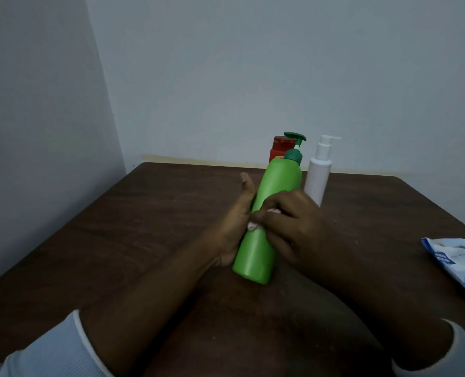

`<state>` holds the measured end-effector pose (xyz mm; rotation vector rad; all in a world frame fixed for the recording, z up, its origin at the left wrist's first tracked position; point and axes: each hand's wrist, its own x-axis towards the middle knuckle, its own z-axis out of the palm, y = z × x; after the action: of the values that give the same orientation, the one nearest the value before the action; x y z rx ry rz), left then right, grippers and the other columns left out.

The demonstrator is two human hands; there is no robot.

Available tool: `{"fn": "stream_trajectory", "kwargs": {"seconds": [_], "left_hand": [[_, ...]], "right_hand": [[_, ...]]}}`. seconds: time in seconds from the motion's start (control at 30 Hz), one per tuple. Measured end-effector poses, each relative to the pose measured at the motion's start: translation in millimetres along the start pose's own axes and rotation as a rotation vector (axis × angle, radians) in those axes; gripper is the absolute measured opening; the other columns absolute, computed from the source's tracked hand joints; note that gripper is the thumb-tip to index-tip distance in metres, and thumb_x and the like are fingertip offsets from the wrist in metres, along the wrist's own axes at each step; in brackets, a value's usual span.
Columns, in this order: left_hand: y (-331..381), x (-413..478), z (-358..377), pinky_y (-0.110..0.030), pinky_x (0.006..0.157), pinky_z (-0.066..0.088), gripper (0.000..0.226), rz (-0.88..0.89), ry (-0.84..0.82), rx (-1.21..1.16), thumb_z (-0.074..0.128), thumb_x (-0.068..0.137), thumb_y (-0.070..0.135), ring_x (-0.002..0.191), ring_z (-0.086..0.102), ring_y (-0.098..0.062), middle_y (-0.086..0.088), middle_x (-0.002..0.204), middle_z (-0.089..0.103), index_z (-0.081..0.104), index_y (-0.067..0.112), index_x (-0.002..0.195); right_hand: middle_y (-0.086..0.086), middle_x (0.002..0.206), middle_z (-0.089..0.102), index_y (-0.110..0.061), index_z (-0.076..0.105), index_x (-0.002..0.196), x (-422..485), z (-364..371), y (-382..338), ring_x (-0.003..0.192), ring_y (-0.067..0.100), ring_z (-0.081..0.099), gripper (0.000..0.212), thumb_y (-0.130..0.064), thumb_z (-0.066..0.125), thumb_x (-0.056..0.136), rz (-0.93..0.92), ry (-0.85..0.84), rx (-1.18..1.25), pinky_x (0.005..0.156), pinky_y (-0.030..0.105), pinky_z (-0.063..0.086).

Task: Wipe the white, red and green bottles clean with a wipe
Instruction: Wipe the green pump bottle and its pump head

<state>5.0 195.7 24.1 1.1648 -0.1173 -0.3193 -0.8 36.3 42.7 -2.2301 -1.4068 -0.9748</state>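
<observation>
Nearest, two pale sleeves frame the bottom of the view, with both forearms reaching over the dark wooden table point(144, 213). Just ahead, the green bottle point(264, 229) is held tilted above the tabletop, its base toward the person and its pump top leaning away. The left hand point(234, 224) cradles it from the side, palm against the plastic and thumb raised, so this hand is closed loosely around the bottle. The right hand point(291, 227) has its fingers pinched on a small wad of wipe point(253, 226), pressed to the bottle's middle; only pale scraps of it show between the fingers.

Off to the right edge lies the blue and white wipe packet point(454, 265). Farther back, the white bottle point(318, 175) stands upright, and the red bottle point(277, 149) stands mostly hidden behind the green pump.

I judge that the green bottle is mid-wipe. Whether the white and red ones are already cleaned cannot be told, since nothing on them shows either way.
</observation>
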Motion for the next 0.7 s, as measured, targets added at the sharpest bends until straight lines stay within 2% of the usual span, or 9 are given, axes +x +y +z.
{"fn": "stream_trajectory", "kwargs": {"seconds": [0.1, 0.2, 0.27, 0.33, 0.43, 0.53, 0.6, 0.7], "left_hand": [[-7.7, 0.8, 6.0, -0.043, 0.081, 0.06, 0.093, 0.013, -0.018, 0.04, 0.025, 0.081, 0.092, 0.085, 0.073, -0.027, -0.015, 0.099, 0.074, 0.077, 0.022, 0.116], [-15.8, -0.1, 3.6, -0.046, 0.077, 0.061, 0.095, 0.01, -0.078, 0.208, 0.041, 0.078, 0.092, 0.084, 0.073, -0.031, -0.019, 0.101, 0.074, 0.058, 0.022, 0.138], [-17.9, -2.0, 1.5, -0.044, 0.071, 0.061, 0.077, 0.112, -0.12, 0.267, 0.058, 0.079, 0.082, 0.086, 0.075, -0.03, -0.011, 0.105, 0.077, 0.049, 0.042, 0.143], [-16.6, -3.2, 5.4, -0.044, 0.071, 0.061, 0.068, 0.192, -0.117, 0.241, 0.077, 0.077, 0.064, 0.089, 0.074, -0.032, -0.008, 0.109, 0.077, 0.051, 0.049, 0.138], [-14.0, -1.9, 12.4, -0.047, 0.075, 0.061, 0.081, 0.252, -0.113, 0.12, 0.093, 0.068, 0.04, 0.09, 0.073, -0.037, -0.018, 0.111, 0.074, 0.054, 0.033, 0.139], [-8.7, -3.1, 13.5, -0.044, 0.079, 0.063, 0.076, 0.331, -0.052, 0.077, 0.09, 0.066, 0.032, 0.095, 0.074, -0.032, -0.016, 0.117, 0.074, 0.057, 0.025, 0.134], [-5.4, -3.7, 12.0, -0.045, 0.086, 0.062, 0.079, 0.353, -0.019, 0.035, 0.091, 0.065, 0.04, 0.106, 0.072, -0.031, -0.015, 0.122, 0.072, 0.059, 0.019, 0.134], [1.0, -7.8, 8.4, -0.051, 0.093, 0.059, 0.11, 0.338, 0.032, 0.032, 0.091, 0.054, 0.064, 0.115, 0.069, -0.036, -0.021, 0.129, 0.069, 0.053, 0.009, 0.141]], "right_hand": [[0.014, 0.1, 0.064, -0.006, 0.074, 0.11, -1.0, -3.2, 9.3, 0.088, 0.029, 0.057, 0.022, -0.005, 0.061, 0.092, 0.129, 0.196, -0.093, 0.074, 0.037, 0.045], [0.013, 0.102, 0.061, -0.005, 0.073, 0.113, -4.2, -6.8, 18.4, 0.092, 0.031, 0.057, 0.025, 0.0, 0.064, 0.09, 0.284, 0.349, -0.14, 0.077, 0.029, 0.039], [0.013, 0.101, 0.06, -0.005, 0.072, 0.113, -5.6, -8.7, 23.5, 0.092, 0.029, 0.057, 0.026, 0.002, 0.064, 0.089, 0.347, 0.437, -0.129, 0.077, 0.028, 0.042], [0.011, 0.103, 0.058, -0.008, 0.071, 0.115, -6.0, -11.8, 26.9, 0.093, 0.023, 0.058, 0.029, 0.005, 0.063, 0.089, 0.368, 0.481, -0.083, 0.078, 0.024, 0.045], [0.006, 0.106, 0.054, -0.009, 0.069, 0.116, -7.9, -15.1, 27.9, 0.094, 0.01, 0.054, 0.033, 0.009, 0.062, 0.088, 0.325, 0.479, -0.014, 0.082, 0.011, 0.041], [0.003, 0.107, 0.052, -0.008, 0.068, 0.115, -8.7, -11.2, 21.3, 0.093, 0.015, 0.058, 0.029, 0.004, 0.06, 0.09, 0.265, 0.416, 0.078, 0.078, 0.022, 0.049], [0.004, 0.106, 0.053, -0.007, 0.068, 0.114, -7.9, -6.1, 14.1, 0.091, 0.017, 0.059, 0.025, -0.002, 0.058, 0.091, 0.202, 0.35, 0.103, 0.076, 0.024, 0.05], [0.005, 0.101, 0.054, -0.003, 0.069, 0.109, -5.7, -1.0, 5.8, 0.088, 0.018, 0.058, 0.021, -0.003, 0.059, 0.09, 0.146, 0.27, 0.175, 0.074, 0.027, 0.049]]}}
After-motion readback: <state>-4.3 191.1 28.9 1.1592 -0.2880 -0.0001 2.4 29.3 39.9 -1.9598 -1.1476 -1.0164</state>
